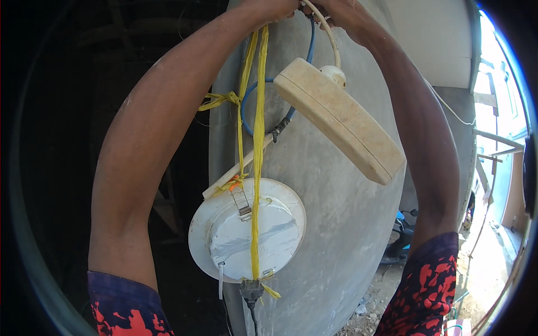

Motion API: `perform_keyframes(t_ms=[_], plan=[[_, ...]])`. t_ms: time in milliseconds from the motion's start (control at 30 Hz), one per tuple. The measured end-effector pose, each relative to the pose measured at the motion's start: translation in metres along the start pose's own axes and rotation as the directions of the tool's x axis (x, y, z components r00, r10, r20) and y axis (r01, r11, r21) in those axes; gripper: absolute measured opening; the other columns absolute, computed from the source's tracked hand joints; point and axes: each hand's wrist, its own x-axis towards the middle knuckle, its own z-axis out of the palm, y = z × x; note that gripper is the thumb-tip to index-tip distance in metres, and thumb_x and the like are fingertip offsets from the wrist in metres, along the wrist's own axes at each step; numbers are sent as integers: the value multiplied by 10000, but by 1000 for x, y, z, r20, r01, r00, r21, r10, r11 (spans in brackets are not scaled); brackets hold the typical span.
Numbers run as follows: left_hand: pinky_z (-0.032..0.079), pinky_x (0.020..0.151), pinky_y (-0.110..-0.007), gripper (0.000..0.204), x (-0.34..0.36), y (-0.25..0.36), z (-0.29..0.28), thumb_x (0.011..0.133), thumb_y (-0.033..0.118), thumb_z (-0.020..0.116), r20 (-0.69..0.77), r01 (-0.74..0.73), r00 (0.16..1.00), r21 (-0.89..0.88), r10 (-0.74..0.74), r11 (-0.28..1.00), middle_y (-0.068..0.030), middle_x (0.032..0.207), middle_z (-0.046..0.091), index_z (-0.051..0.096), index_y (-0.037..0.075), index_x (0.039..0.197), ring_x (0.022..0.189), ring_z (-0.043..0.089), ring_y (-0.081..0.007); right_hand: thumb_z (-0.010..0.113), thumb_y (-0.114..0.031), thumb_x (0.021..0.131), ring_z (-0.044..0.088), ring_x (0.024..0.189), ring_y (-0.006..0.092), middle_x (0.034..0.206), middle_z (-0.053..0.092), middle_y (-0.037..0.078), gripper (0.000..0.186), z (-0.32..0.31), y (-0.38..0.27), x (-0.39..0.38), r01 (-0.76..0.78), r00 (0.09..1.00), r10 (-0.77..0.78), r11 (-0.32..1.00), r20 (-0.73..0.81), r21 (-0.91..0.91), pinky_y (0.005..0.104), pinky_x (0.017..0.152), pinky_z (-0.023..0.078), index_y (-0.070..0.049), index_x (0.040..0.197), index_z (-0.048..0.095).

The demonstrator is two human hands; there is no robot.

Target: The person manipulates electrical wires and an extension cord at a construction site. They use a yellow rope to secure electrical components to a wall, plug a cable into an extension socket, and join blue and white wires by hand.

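Note:
My left hand (278,8) and my right hand (343,12) are raised close together at the top edge, which cuts them off. Their fingers look curled in where a white cable (332,39) and a blue cable (311,42) run up between them; the exact grip is hidden. From the white cable hangs a beige extension socket box (339,120), tilted. The blue cable loops down to a black-taped joint (278,130) near a pale rod (235,176). Yellow plastic twine (259,140) hangs past a round white downlight (252,235) with a spring clip and ends by a black plug (252,291).
A curved grey cement wall (336,224) stands right behind the hanging things. Dark space lies to the left. At the right are a blue-and-black motorbike (399,238), rubble ground (364,308) and wooden poles (499,140) in bright light.

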Motion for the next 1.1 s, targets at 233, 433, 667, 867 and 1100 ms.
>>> perform_keyframes(t_ms=[233, 433, 667, 867, 1100], plan=[[482, 833, -396, 297, -1, -3, 13, 948, 181, 514, -170, -89, 983, -101, 71, 991, -178, 1078, 663, 599, 38, 1193, 993, 630, -316, 516, -249, 948, 617, 756, 191, 810, 655, 97, 312, 15, 5, 5, -125, 980, 116, 991, -164, -45, 352, 674, 513, 19, 963, 677], [484, 839, -407, 258, -13, 8, 8, 958, 182, 500, -28, -6, 1000, 112, 9, 994, -190, 1117, 647, 640, 32, 1114, 1028, 618, -327, 553, -208, 920, 647, 802, 234, 873, 676, 108, 246, 4, 44, 12, -219, 858, 227, 973, -461, 71, 375, 724, 524, -15, 1000, 683], [509, 794, -421, 352, 43, -49, 21, 945, 243, 486, 217, -379, 918, 719, 331, 583, -261, 1058, 647, 633, -58, 1055, 969, 637, -378, 578, -183, 872, 646, 955, 361, 1081, 667, 179, 290, 11, 64, 15, -223, 904, -134, 663, -407, -714, 437, 837, 504, -20, 1100, 651], [513, 775, -429, 350, 33, -28, 14, 930, 223, 464, -8, -66, 997, 386, 74, 920, -269, 995, 654, 655, -64, 988, 917, 647, -386, 599, -168, 855, 631, 959, 395, 1010, 659, 231, 218, -27, 131, 85, -193, 946, -92, 608, -310, -770, 468, 801, 500, -13, 1000, 650], [474, 746, -405, 326, 14, -13, 8, 925, 256, 513, -27, -41, 999, 214, 48, 976, -217, 960, 665, 680, -16, 993, 874, 635, -309, 561, -152, 853, 628, 857, 426, 891, 656, 252, 189, -4, 66, 28, -86, 902, -166, 837, -399, -541, 476, 741, 485, 18, 849, 645]])
